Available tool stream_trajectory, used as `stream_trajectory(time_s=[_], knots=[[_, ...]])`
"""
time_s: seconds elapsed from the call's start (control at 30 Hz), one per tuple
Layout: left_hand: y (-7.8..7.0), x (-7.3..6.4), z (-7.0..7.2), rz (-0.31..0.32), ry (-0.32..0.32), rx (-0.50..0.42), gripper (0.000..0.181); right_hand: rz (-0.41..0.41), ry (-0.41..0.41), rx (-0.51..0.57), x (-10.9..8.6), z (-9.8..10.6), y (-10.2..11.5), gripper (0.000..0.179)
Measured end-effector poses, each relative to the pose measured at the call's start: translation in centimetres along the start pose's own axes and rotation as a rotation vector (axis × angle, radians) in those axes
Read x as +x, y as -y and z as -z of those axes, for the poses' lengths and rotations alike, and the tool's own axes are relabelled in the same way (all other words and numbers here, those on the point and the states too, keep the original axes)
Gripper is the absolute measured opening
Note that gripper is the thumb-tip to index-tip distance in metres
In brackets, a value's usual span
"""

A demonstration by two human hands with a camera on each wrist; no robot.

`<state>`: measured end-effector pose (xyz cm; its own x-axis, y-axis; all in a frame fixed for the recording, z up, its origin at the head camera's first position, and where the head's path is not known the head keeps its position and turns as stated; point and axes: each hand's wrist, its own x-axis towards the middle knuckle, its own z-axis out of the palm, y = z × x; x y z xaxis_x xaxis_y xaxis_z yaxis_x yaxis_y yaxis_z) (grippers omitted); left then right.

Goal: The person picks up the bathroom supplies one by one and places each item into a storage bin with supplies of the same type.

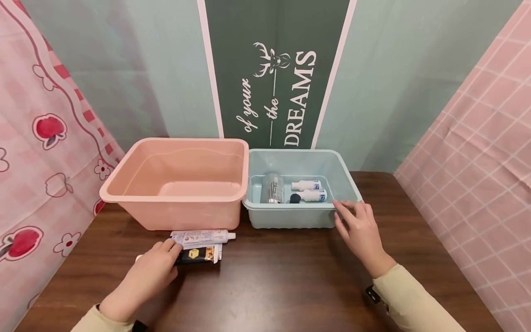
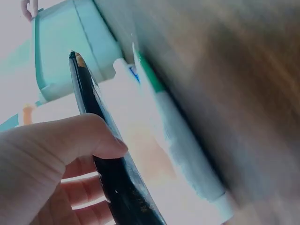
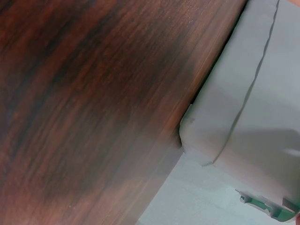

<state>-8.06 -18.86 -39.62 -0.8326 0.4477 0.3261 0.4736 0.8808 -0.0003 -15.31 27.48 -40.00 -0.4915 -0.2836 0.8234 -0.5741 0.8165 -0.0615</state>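
Observation:
My left hand point(image 1: 155, 265) holds a black squeeze tube point(image 1: 199, 254) with a gold end, its thumb pressed on the side in the left wrist view. Beside it lies a white printed tube point(image 1: 199, 237), its cap facing right. Another pale tube point(image 2: 180, 150) with a green end lies close to the black one, mostly covered in the head view. Fingertips of my right hand point(image 1: 358, 226) rest at the front right rim of a light blue basin point(image 1: 290, 216). That hand's fingers are out of the right wrist view.
A larger pink basin point(image 1: 182, 214) stands left of the blue one, against it. Inside the blue basin are a clear bottle point(image 1: 273, 188), two small white bottles point(image 1: 307, 185) and a dark round cap point(image 1: 295, 198). Fabric curtains point(image 1: 394, 83) enclose the wooden table point(image 1: 282, 276).

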Motion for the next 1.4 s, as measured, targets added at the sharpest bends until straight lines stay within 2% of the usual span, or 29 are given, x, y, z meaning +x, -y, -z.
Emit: stream_trajectory(time_s=[0.13, 0.37, 0.73, 1.07, 1.2, 1.4], knots=[[0.4, 0.1, 0.4, -0.045, -0.044, -0.001, 0.030, -0.007, -0.003, 0.003, -0.1, 0.0, 0.1, 0.037], [0.9, 0.4, 1.0, -0.098, -0.085, -0.001, 0.034, -0.017, 0.009, 0.008, -0.2, -0.1, 0.1, 0.038], [1.6, 0.9, 1.9, -0.133, -0.169, -0.009, 0.037, -0.031, 0.029, 0.005, -0.5, -0.2, 0.2, 0.039], [1.7, 1.0, 2.6, -0.144, -0.181, -0.010, 0.038, -0.033, 0.015, 0.012, -0.6, 0.0, 0.3, 0.041], [1.6, 1.3, 3.2, -0.148, -0.188, -0.011, 0.035, -0.032, 0.000, 0.018, -0.3, 0.1, 0.2, 0.039], [1.8, 2.0, 4.6, -0.142, -0.181, -0.012, 0.037, -0.033, 0.020, 0.013, -0.1, 0.0, 0.0, 0.042]])
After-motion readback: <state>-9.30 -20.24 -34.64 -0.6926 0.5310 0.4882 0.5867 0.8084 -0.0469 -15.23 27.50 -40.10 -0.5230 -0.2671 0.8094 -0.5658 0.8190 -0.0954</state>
